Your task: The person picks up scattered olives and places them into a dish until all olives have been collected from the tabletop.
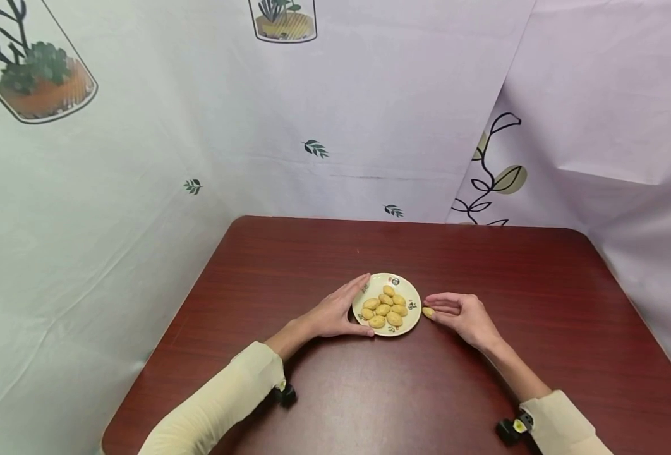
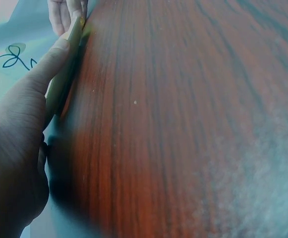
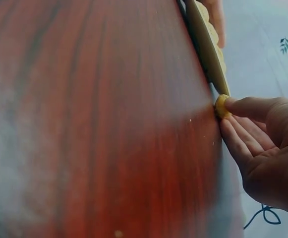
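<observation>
A round cream plate (image 1: pixel 388 329) with small printed figures holds several small yellow oval pieces (image 1: pixel 383 309), smooth and egg-like. My left hand (image 1: pixel 335 312) grips the plate's left side, the thumb at its near rim and the fingers at its far left rim. In the left wrist view that thumb (image 2: pixel 52 59) lies along the plate's edge. Just beyond the right rim, my right hand (image 1: pixel 466 319) pinches one more yellow oval piece (image 3: pixel 222 106) between thumb and fingers. The right wrist view shows this piece low by the tabletop, close to the rim.
A dark red wood-grain table (image 1: pixel 369 392) lies under both hands. White cloth (image 1: pixel 369 114) with plant prints hangs behind it and along the sides. Black wrist cameras (image 1: pixel 285 395) sit at both cream sleeves (image 1: pixel 216 398).
</observation>
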